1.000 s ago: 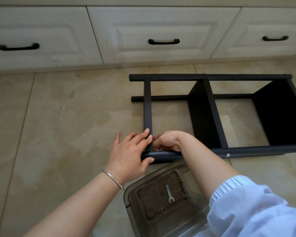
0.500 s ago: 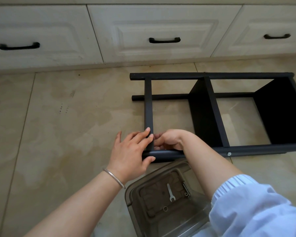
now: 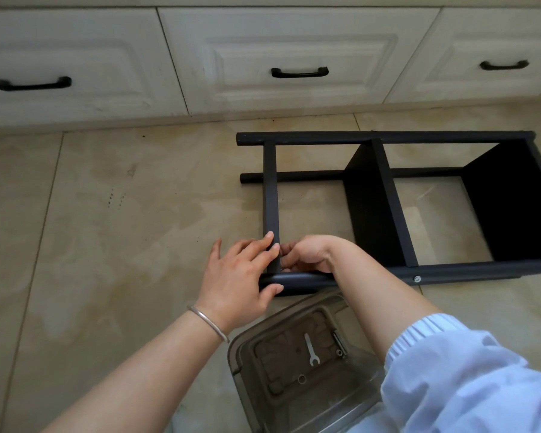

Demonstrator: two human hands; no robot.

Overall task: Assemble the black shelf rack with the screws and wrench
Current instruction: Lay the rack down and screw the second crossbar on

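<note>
In clear bin – wrench, screws; L fingers flat on rack, R unclear.

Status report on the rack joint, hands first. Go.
Left hand steadies the crossbar at the near rail. Right hand curled at the joint, contents hidden. Wrench unused in the plastic bin. Nothing blocking.

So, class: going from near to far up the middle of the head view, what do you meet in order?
wrench in the clear container → near rail of the black rack → far rail → middle drawer handle.
</note>
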